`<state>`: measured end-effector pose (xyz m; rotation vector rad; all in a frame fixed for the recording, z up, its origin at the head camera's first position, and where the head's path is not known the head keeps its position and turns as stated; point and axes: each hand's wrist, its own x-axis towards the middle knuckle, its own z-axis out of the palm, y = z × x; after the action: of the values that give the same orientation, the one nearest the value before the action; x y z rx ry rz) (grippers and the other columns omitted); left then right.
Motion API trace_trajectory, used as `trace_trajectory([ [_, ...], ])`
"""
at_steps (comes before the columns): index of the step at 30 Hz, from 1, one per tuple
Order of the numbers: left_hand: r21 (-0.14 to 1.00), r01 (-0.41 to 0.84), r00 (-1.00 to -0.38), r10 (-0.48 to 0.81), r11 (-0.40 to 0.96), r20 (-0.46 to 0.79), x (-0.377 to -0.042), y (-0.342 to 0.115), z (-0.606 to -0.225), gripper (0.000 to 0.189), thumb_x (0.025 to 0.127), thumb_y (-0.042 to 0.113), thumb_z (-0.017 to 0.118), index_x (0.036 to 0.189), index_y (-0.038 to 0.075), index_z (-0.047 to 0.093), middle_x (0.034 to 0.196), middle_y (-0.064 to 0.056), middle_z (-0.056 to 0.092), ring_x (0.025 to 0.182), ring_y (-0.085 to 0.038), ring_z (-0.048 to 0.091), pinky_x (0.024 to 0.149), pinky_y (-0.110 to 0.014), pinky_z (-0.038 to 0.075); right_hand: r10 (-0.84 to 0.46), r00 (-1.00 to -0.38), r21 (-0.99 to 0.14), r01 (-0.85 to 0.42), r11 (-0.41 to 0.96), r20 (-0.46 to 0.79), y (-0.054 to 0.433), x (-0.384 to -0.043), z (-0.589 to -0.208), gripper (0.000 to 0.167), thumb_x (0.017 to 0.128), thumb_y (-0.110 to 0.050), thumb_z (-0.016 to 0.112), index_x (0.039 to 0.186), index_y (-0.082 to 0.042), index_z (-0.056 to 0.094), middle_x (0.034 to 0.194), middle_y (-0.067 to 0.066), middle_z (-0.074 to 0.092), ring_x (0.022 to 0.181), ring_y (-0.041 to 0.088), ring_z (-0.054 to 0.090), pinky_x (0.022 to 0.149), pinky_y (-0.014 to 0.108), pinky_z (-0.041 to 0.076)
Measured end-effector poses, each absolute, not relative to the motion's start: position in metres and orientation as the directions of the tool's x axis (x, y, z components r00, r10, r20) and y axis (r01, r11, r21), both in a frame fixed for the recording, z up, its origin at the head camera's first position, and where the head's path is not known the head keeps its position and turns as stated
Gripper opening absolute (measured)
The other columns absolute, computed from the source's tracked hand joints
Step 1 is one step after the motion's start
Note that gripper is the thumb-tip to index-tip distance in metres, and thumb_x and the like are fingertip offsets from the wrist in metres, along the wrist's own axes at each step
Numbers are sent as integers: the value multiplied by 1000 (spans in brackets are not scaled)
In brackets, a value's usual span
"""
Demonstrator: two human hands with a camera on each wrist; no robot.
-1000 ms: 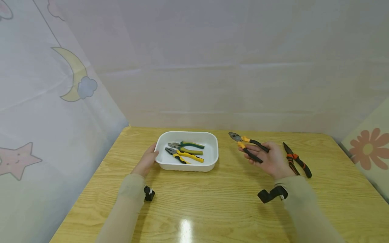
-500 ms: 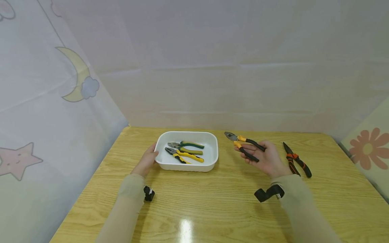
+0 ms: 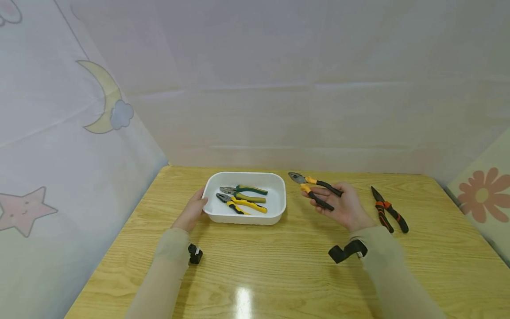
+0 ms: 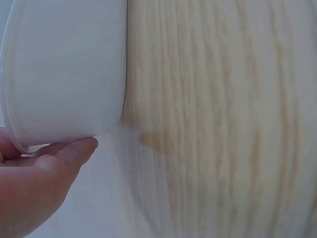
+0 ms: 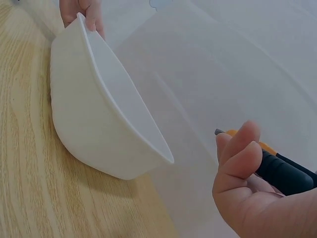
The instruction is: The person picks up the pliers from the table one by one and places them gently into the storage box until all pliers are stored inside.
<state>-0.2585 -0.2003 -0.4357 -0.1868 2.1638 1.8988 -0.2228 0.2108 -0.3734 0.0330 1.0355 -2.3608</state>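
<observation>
My left hand (image 3: 193,210) holds the left end of a white plastic tray (image 3: 245,219); in the right wrist view its thumb lies over the rim. Inside the tray lie pliers with green handles (image 3: 252,190) and pliers with yellow-and-black handles (image 3: 249,204), side by side. To the right of the tray, my right hand (image 3: 345,206) holds orange-and-black pliers (image 3: 314,181) above the table, their handles spread and grey head pointing left. In the right wrist view, the fingers (image 5: 242,158) curl by a dark handle (image 5: 282,173), while the head is mostly hidden.
Red-and-black long-nose pliers (image 3: 385,210) lie on the wooden table (image 3: 259,266), right of my right hand. A pale fabric backdrop (image 3: 255,124) stands behind the table and along its sides.
My right hand has moved left with the orange-and-black pliers, bringing their head closer to the tray. The left hand and the tray have stayed in place.
</observation>
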Motion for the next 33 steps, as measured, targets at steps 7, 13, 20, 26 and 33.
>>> trace_trajectory([
  [7,955,-261,-960,65,140,-272,-258,-199,-435,51,106,6,25,155,0,10,160,-18,13,144,-33,22,115,-46,25,-498,-835,-643,517,-566,-234,205,-226,-375,52,101,-22,10,143,9,17,117,25,62,89,28,60,71,33,47],
  [13,955,-264,-959,72,135,-275,-257,-199,-433,52,107,7,25,155,0,8,160,-18,12,144,-33,20,116,-47,23,-504,-831,-638,524,-564,-236,199,-227,-375,48,101,-21,10,133,8,32,116,26,63,89,29,60,70,33,47],
  [20,951,-276,-956,66,136,-287,-258,-199,-433,52,107,7,25,155,-1,8,160,-18,12,144,-33,20,115,-47,24,-508,-826,-646,530,-549,-245,193,-229,-374,48,100,-20,11,132,8,34,118,26,62,89,28,59,70,33,47],
  [26,952,-275,-956,67,130,-286,-259,-199,-434,52,106,7,25,155,-1,8,160,-19,12,144,-33,21,115,-46,25,-496,-824,-648,539,-538,-274,187,-231,-372,51,100,-21,11,137,8,29,116,25,62,88,28,58,70,32,47],
  [33,955,-268,-957,77,130,-279,-259,-199,-434,52,106,6,24,154,-2,7,160,-20,12,143,-35,22,115,-47,25,-472,-830,-682,531,-503,-297,180,-234,-370,52,100,-20,14,140,9,28,112,22,64,88,26,58,70,31,46],
])
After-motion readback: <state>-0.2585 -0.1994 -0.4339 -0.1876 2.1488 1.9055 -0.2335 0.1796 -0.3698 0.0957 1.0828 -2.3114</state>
